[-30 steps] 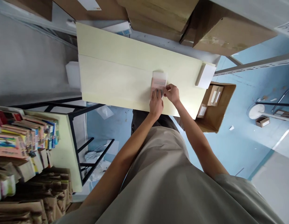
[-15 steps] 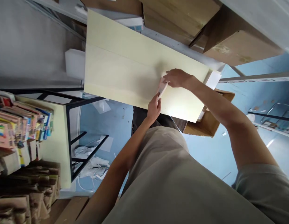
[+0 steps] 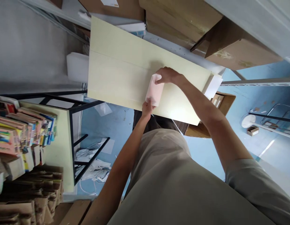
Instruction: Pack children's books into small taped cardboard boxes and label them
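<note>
A: Head view: pink packet point(image 3: 154, 89) lies flat on the pale tabletop point(image 3: 117, 75), near its front edge.

B: Fingers?

A: Left hand point(image 3: 147, 108) pinches the packet's near end; right hand point(image 3: 167, 75) curls over the far end, fingers together.

Our left hand point(image 3: 147, 108) and right hand point(image 3: 167, 75), both arms outstretched, fingers pinching shut at opposite ends.

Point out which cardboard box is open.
The box on the floor past the table's right end, beside the right forearm: its top gapes and small packets show inside. The boxes stacked beyond the table look shut.
</note>
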A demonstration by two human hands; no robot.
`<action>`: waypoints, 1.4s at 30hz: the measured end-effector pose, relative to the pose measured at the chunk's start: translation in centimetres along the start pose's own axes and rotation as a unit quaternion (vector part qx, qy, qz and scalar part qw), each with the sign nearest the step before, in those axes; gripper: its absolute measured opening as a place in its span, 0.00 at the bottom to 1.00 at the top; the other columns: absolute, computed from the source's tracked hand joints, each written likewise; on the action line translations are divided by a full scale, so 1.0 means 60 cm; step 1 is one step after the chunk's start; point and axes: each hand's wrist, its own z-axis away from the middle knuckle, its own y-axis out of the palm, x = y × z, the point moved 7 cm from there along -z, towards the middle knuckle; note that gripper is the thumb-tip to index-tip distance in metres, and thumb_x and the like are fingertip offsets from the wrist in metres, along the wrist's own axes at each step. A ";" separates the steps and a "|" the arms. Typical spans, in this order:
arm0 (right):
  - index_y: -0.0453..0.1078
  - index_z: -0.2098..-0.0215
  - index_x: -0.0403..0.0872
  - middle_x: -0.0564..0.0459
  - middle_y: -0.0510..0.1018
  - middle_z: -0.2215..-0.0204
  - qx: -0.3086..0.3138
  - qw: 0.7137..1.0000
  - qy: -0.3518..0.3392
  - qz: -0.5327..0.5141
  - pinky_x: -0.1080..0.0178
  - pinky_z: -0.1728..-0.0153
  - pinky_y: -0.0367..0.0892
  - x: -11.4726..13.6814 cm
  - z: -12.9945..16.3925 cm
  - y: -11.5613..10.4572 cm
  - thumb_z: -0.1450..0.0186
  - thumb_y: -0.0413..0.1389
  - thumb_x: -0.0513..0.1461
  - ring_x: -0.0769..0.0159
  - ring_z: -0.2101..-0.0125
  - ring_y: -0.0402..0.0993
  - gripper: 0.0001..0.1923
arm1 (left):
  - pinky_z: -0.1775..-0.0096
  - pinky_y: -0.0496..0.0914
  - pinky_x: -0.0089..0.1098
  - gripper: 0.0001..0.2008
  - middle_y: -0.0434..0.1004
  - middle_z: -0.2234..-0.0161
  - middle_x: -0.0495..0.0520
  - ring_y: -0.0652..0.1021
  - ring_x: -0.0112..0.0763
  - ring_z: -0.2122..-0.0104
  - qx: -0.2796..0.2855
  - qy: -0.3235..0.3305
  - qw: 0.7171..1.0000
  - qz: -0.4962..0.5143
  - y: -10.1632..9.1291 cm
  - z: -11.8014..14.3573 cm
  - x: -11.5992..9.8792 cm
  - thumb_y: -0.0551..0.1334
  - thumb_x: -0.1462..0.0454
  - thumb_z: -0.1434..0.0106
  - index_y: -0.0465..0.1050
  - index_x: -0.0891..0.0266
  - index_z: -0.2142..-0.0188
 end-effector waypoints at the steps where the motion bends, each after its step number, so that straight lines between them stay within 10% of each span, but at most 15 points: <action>1: 0.83 0.40 0.44 0.44 0.84 0.43 0.013 1.000 0.014 -0.007 0.39 0.27 0.67 0.005 -0.007 0.012 0.26 0.69 0.62 0.42 0.36 0.80 0.33 | 0.45 0.87 0.41 0.18 0.90 0.53 0.66 0.90 0.44 0.45 -0.001 -0.027 1.000 -0.017 -0.004 -0.004 -0.001 0.58 0.54 0.14 0.79 0.67 0.43; 7: 0.78 0.36 0.38 0.35 0.84 0.40 0.018 0.993 0.115 0.011 0.33 0.20 0.53 0.051 -0.009 0.037 0.23 0.67 0.48 0.39 0.30 0.75 0.26 | 0.55 0.87 0.43 0.22 0.89 0.67 0.65 0.90 0.45 0.66 0.098 -0.132 0.946 -0.278 -0.045 -0.018 -0.027 0.61 0.53 0.16 0.82 0.65 0.62; 10: 0.71 0.29 0.36 0.27 0.78 0.32 -0.070 0.987 0.144 0.010 0.29 0.20 0.52 0.077 0.017 0.027 0.22 0.62 0.46 0.35 0.26 0.69 0.30 | 0.48 0.85 0.48 0.19 0.91 0.62 0.66 0.91 0.51 0.59 0.084 -0.029 0.884 -0.459 -0.076 -0.034 -0.084 0.64 0.54 0.18 0.84 0.63 0.63; 15: 0.66 0.24 0.39 0.25 0.70 0.26 -0.175 0.964 0.196 -0.042 0.31 0.27 0.66 0.120 0.088 0.042 0.20 0.51 0.35 0.37 0.27 0.67 0.28 | 0.36 0.79 0.47 0.20 0.84 0.37 0.67 0.88 0.50 0.45 0.022 0.226 0.823 -0.520 -0.055 -0.051 -0.181 0.63 0.66 0.21 0.79 0.62 0.33; 24: 0.72 0.26 0.44 0.32 0.69 0.22 -0.078 0.969 0.187 -0.144 0.46 0.31 0.75 0.226 0.195 0.091 0.22 0.56 0.32 0.45 0.25 0.66 0.27 | 0.35 0.79 0.50 0.23 0.80 0.40 0.72 0.84 0.52 0.41 0.118 0.217 0.774 -0.583 -0.005 -0.024 -0.231 0.66 0.71 0.28 0.76 0.69 0.34; 27: 0.75 0.28 0.46 0.32 0.74 0.26 -0.184 0.946 0.216 -0.156 0.43 0.30 0.75 0.219 0.222 -0.002 0.21 0.58 0.34 0.44 0.27 0.72 0.25 | 0.33 0.79 0.49 0.21 0.82 0.39 0.68 0.85 0.50 0.40 0.139 0.288 0.766 -0.558 0.023 0.010 -0.300 0.66 0.72 0.28 0.78 0.64 0.37; 34: 0.74 0.28 0.51 0.35 0.77 0.31 -0.512 0.823 0.232 -0.079 0.34 0.29 0.71 0.163 0.315 -0.390 0.17 0.47 0.41 0.39 0.31 0.73 0.24 | 0.40 0.83 0.40 0.19 0.83 0.39 0.62 0.87 0.40 0.47 0.215 0.575 0.724 -0.316 0.176 0.184 -0.552 0.60 0.68 0.23 0.79 0.57 0.36; 38: 0.73 0.32 0.44 0.32 0.79 0.34 -0.505 0.824 0.254 -0.040 0.36 0.30 0.70 0.109 0.284 -0.533 0.19 0.50 0.40 0.38 0.33 0.72 0.22 | 0.39 0.81 0.40 0.22 0.79 0.34 0.63 0.86 0.41 0.44 0.203 0.623 0.706 -0.269 0.232 0.240 -0.667 0.60 0.69 0.23 0.77 0.58 0.33; 42: 0.75 0.38 0.39 0.29 0.83 0.41 -0.450 0.845 0.287 -0.031 0.37 0.34 0.72 0.064 0.235 -0.568 0.23 0.53 0.37 0.37 0.35 0.74 0.19 | 0.36 0.80 0.44 0.25 0.77 0.31 0.65 0.85 0.44 0.43 0.178 0.613 0.717 -0.282 0.249 0.226 -0.710 0.63 0.70 0.25 0.75 0.59 0.30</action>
